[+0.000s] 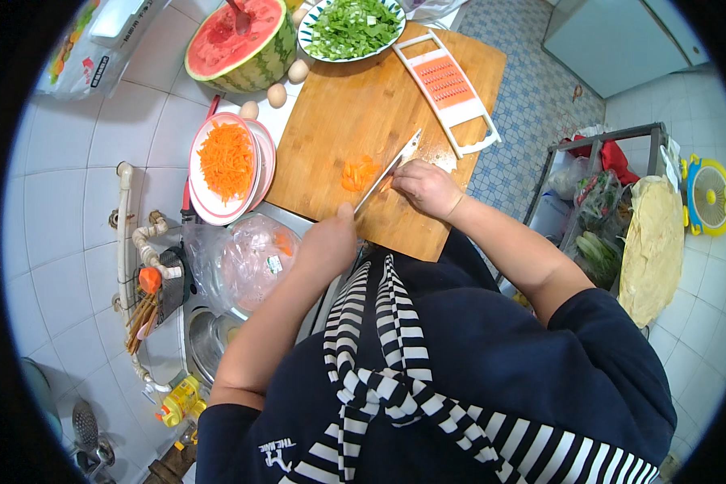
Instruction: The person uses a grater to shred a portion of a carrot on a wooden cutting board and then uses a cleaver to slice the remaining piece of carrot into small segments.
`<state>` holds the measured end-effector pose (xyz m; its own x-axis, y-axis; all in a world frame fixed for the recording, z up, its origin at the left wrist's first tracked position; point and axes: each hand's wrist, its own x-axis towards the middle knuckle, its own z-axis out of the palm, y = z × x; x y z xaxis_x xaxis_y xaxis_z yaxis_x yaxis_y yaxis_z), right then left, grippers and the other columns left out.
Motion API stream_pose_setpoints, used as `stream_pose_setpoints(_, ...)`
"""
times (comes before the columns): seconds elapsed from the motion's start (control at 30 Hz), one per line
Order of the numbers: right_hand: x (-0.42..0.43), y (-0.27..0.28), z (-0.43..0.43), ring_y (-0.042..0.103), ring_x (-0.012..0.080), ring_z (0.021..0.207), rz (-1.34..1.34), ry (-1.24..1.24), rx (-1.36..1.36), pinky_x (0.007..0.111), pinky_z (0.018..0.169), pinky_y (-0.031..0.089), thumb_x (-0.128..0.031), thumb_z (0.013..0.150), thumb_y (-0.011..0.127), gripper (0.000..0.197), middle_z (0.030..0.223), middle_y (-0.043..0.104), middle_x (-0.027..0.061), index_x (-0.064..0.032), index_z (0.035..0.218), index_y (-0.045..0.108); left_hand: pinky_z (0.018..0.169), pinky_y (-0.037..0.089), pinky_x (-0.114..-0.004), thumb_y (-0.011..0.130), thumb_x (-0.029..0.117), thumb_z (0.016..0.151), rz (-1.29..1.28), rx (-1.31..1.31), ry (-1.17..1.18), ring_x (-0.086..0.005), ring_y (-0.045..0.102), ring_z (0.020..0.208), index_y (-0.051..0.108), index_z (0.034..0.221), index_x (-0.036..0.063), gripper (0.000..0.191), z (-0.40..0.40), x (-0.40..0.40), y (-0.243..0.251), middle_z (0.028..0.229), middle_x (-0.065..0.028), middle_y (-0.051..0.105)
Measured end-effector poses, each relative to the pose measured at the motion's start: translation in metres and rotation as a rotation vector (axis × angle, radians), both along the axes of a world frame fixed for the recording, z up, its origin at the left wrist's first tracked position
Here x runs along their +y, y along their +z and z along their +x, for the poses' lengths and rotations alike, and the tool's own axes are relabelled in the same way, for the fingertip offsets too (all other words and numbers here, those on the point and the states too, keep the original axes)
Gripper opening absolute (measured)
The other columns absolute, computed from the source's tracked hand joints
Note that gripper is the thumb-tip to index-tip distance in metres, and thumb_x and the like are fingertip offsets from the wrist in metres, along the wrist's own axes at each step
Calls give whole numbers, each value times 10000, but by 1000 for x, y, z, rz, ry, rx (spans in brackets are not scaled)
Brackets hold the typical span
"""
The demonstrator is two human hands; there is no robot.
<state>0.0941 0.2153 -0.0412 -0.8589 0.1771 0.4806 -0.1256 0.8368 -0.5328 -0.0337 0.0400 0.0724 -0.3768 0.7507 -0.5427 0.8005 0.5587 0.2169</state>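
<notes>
My left hand [327,245] is closed on a kitchen knife [384,172], its blade slanting across the wooden cutting board [333,115]. Just right of the blade, my right hand [425,186] presses a carrot piece [386,183] to the board with bent fingers. Thin carrot slices [359,173] lie in a small pile left of the blade. A white grater with an orange panel [444,81] rests along the board's right side. Shredded carrot [225,162] fills a pink-rimmed plate [199,196] left of the board. Chopped greens [354,27] heap in a patterned bowl [323,55] at the far edge.
Half a watermelon [257,63] with a spoon in it and several eggs [276,95] sit at the upper left. A plastic-covered bowl [257,260] stands near my left forearm, beside a metal sink basin [206,342]. Right of me is a rack [599,142] holding bagged vegetables.
</notes>
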Motion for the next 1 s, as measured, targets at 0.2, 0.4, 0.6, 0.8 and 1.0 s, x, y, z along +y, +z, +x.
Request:
stream_pose_setpoints(0.2, 0, 5, 2, 569, 240, 820, 0, 11, -21, 321, 689, 488, -80, 699, 592, 111, 850, 605, 61, -57, 806, 615, 638, 450, -517, 448, 185, 878, 71, -51, 17, -423, 592, 700, 424, 905, -9, 197, 2, 1, -4, 718, -262, 590)
stream_pose_setpoints(0.4, 2, 1, 5, 554, 237, 774, 17, 20, -58, 336, 665, 482, -94, 721, 593, 92, 791, 567, 50, -61, 805, 613, 641, 452, -512, 458, 172, 872, 26, -32, -8, -432, 587, 704, 423, 888, -18, 194, 2, 3, 19, 726, -275, 586)
stream_pose_setpoints(0.6, -1, 4, 1, 555, 235, 771, 37, 6, -3, 328, 661, 482, -126, 747, 614, 79, 793, 572, 45, -65, 796, 622, 641, 464, -503, 465, 199, 868, 154, -59, 59, -429, 597, 702, 444, 923, -12, 219, -4, -7, -10, 711, -263, 599)
stream_pose_setpoints(0.8, -10, 18, -32, 548, 236, 769, -25, -63, -59, 334, 670, 477, -232, 771, 635, 138, 756, 548, 54, -98, 801, 629, 653, 459, -509, 491, 194, 862, 275, 5, 259, -440, 587, 732, 449, 945, 8, 208, -23, -33, 19, 764, -256, 612)
stream_pose_setpoints(1.0, -38, 40, -70, 537, 255, 844, 88, -22, -252, 350, 707, 474, -246, 736, 649, 186, 818, 533, 78, -70, 791, 627, 674, 465, -500, 512, 168, 858, 386, 12, 394, -422, 595, 745, 441, 920, 4, 189, -32, -50, 25, 815, -236, 626)
